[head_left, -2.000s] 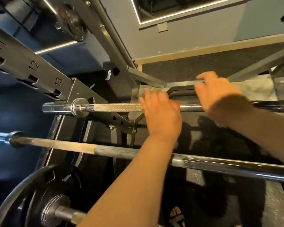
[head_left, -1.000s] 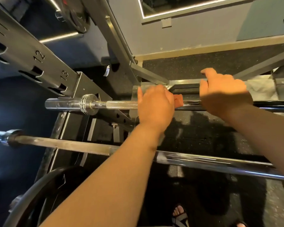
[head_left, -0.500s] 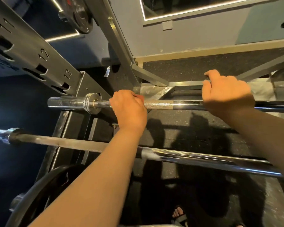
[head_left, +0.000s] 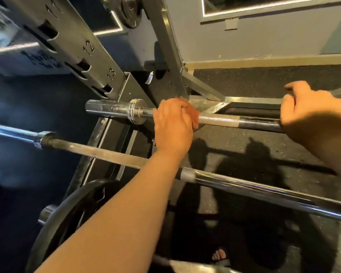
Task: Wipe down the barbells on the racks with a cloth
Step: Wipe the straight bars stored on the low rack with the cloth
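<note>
Left hand (head_left: 172, 125): closed round the upper barbell with the cloth bunched under the fingers, knuckles up, forearm reaching in from below
Cloth (head_left: 191, 113): orange, pinched between the left hand's fingers and the bar, a crumpled edge poking out on the thumb side
Upper barbell (head_left: 219, 120): lying level under both hands, with bare knurled steel between them
Collar (head_left: 136, 113): ringed chrome shoulder just outside the left hand, almost touching it, with the smooth sleeve running on leftward
Right hand (head_left: 311, 115): well apart from the left along the same bar, fingers curled over the shaft, gripping it bare, one finger raised above the knuckles
Lower barbell (head_left: 244, 186): nearer the body than both hands, crossing beneath the left forearm, dull knurl on the left, polished chrome on the right
Rack upright (head_left: 71, 48): slotted grey steel above and left of the left hand, numbered 11, 12, 13
Weight plate (head_left: 73, 209): black, below the left forearm, near the elbow
Foot (head_left: 220, 255): toes in a sandal on the speckled rubber floor (head_left: 264, 79), far beneath the hands
</note>
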`<state>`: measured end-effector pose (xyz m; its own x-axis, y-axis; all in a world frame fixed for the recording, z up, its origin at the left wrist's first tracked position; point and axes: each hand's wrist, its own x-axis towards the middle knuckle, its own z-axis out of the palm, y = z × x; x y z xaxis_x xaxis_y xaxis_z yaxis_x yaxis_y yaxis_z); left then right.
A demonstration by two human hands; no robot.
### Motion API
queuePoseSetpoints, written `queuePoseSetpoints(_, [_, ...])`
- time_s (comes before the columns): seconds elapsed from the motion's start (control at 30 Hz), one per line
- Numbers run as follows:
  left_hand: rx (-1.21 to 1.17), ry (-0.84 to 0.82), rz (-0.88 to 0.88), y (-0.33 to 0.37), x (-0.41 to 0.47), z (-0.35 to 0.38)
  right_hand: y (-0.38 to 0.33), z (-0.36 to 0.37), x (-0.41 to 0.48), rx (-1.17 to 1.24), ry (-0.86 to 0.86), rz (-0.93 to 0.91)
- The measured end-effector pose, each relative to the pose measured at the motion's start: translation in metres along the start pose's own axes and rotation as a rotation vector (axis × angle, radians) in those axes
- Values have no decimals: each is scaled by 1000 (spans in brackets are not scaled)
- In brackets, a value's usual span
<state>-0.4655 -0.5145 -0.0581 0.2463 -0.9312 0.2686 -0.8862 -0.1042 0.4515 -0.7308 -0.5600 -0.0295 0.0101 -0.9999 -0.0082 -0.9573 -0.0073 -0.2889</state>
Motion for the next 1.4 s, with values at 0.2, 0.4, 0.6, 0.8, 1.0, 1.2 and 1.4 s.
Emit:
queuePoseSetpoints(0.2, [201,-86,-2,32,3,14,5,2,-5,-12,81,-125])
queuePoseSetpoints(0.4, [64,-229,292,60,-16,33,-61,28,2,161,-162,-96])
queuePoseSetpoints(0.6, [-3,-165,199,-4,-6,-5,-67,35,16,25,-222,2])
queuePoseSetpoints(0.8, [85,-33,-175,-15,25,-3,-65,40,26,40,-181,-48])
queuePoseSetpoints(1.0, [97,-193,236,45,-8,21,-64,46,20,-3,-9,-139])
queuePoseSetpoints(1.2, [10,-87,129,-27,7,-14,-62,45,21,-19,-33,-134])
queuePoseSetpoints(1.4, [-27,0,-153,-16,11,3,-66,43,22,-24,-86,-119])
